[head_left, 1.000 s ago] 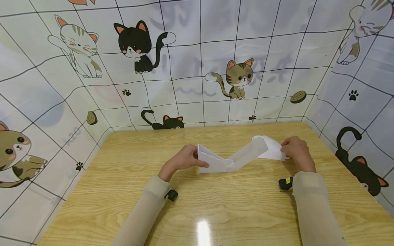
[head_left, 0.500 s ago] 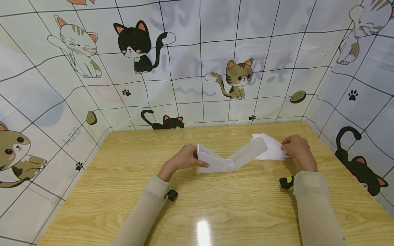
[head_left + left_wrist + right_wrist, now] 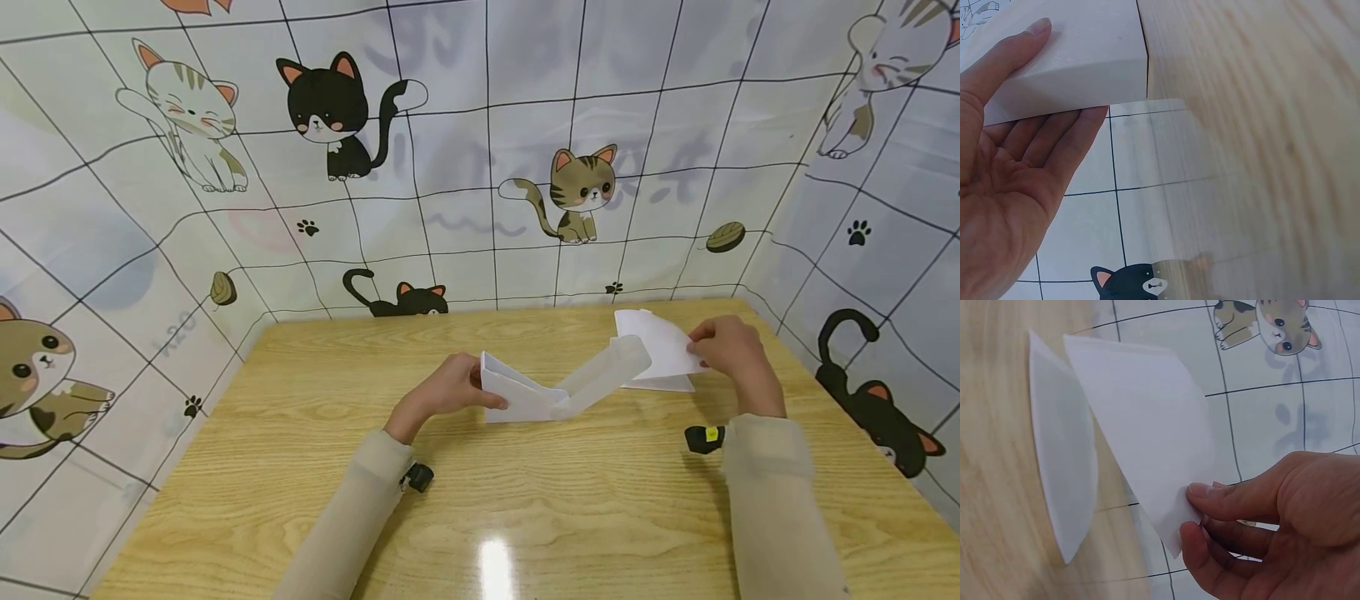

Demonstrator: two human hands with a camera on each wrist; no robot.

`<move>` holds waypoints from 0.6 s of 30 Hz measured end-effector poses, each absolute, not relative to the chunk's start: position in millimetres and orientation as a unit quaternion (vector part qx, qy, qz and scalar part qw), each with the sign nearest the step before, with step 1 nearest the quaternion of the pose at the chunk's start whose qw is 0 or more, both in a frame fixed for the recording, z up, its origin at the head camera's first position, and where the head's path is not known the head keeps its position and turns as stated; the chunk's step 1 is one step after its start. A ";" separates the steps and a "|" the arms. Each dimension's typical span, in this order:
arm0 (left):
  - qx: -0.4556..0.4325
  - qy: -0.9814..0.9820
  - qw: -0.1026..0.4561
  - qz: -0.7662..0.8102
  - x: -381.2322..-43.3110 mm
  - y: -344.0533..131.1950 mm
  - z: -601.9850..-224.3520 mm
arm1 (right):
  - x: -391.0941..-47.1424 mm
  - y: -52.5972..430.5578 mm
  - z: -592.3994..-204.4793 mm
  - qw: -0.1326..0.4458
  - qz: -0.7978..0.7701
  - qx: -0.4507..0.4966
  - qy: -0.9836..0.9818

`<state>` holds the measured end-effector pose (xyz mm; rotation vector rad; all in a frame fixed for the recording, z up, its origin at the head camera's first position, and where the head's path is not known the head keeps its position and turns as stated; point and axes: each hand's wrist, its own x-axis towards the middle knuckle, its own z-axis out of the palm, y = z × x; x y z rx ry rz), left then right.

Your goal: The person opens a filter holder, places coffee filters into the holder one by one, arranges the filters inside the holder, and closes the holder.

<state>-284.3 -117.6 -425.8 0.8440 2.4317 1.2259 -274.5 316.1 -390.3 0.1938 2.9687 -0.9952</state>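
Note:
My left hand (image 3: 450, 383) grips the end of a white box (image 3: 525, 402), thumb on one side and fingers beneath the other in the left wrist view. The box's lid (image 3: 603, 375) is flipped open towards the right. At the right, my right hand (image 3: 731, 350) pinches a flat white paper coffee filter (image 3: 1138, 406) by one corner, between thumb and forefinger. The held filter is lifted and tilted. Below it a second white filter (image 3: 1063, 456) lies on the table, partly hidden behind the held one and the lid in the head view.
The wooden table (image 3: 480, 492) reaches back to a wall cover (image 3: 465, 183) printed with cats and grid lines. Similar sheeting stands at both sides. A small black camera (image 3: 705, 439) sits at the right wrist, another black camera (image 3: 420, 477) at the left.
My right hand has risen slightly and moved back and right, lifting one filter off the other, so the lower one now shows separately. The left hand and the box stay in place.

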 end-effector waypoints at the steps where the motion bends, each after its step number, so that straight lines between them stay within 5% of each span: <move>1: 0.293 0.844 0.145 0.426 -284.3 -117.5 -425.8 | -274.1 315.2 -388.3 -0.001 -0.319 0.062 0.946; 18: 0.293 0.843 0.146 0.426 -285.6 -117.7 -426.0 | -266.7 302.7 -360.7 -0.069 -0.334 0.037 0.939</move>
